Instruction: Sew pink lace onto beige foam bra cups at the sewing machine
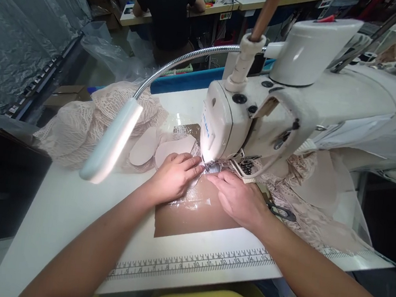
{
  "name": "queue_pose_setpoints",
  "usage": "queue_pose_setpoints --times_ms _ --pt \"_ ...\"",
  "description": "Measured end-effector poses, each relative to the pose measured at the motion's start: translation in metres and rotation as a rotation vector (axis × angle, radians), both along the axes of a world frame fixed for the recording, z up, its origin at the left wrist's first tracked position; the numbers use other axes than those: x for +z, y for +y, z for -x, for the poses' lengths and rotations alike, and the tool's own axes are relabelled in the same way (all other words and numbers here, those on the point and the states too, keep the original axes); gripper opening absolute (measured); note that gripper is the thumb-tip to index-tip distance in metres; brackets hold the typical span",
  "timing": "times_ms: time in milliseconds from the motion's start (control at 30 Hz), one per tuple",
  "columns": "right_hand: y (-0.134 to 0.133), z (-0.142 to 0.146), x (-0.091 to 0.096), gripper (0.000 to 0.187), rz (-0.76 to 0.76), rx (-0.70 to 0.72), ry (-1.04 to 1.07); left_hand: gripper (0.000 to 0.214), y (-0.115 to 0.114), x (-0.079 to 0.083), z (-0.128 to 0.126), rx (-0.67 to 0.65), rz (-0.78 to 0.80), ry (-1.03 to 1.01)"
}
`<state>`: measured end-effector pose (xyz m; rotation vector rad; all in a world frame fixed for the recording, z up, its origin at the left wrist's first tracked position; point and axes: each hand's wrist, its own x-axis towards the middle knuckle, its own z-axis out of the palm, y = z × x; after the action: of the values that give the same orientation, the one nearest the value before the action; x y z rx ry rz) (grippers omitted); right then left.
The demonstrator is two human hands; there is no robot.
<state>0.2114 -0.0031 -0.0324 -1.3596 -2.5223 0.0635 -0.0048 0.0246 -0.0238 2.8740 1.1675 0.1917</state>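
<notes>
A white sewing machine [223, 118] stands over the table, its needle area lit by a lamp. Just left of the presser foot, my left hand [177, 174] lies palm down on pale lace fabric [194, 181], fingers stretched toward the needle. My right hand [237, 196] rests on the right side of the foot, fingers extended and pointing to it, fingertips at the fabric's edge. Beneath both hands is a brown sheet [189, 224] with a shiny clear layer on part of it. Pale beige cup-shaped pieces [174, 149] lie beyond my left hand.
A bundle of beige lace [80, 116] is heaped at the left, behind the lamp head [112, 143]. More lace [304, 218] and black-handled scissors [283, 212] lie at the right. A printed ruler [192, 264] runs along the front edge. Another person [165, 11] sits at a table beyond.
</notes>
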Motion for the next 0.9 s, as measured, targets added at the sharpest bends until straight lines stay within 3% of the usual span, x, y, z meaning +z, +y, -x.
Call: queue_pose_setpoints --times_ms 167,333,533,700,800,900 --pt "0.001 -0.001 -0.001 0.040 0.031 -0.004 0.037 0.039 -0.003 0.009 -0.002 0.076 0.012 0.056" --pt "0.001 -0.001 0.002 0.038 0.063 -0.034 0.079 0.048 -0.021 0.037 -0.006 0.222 0.132 0.190" --pt "-0.001 -0.002 0.008 0.036 0.129 0.030 0.081 0.047 -0.045 0.067 -0.010 0.159 0.345 0.242" --pt "-0.002 -0.003 0.008 0.036 0.145 0.066 0.082 0.033 -0.061 0.053 -0.020 0.031 0.287 0.210" --pt "-0.002 -0.003 0.007 0.036 0.152 0.063 0.095 0.025 -0.056 0.039 -0.021 0.043 0.233 0.155" --pt "-0.002 -0.003 0.006 0.036 0.137 0.063 0.133 0.020 -0.039 0.030 -0.009 0.098 0.410 -0.073"
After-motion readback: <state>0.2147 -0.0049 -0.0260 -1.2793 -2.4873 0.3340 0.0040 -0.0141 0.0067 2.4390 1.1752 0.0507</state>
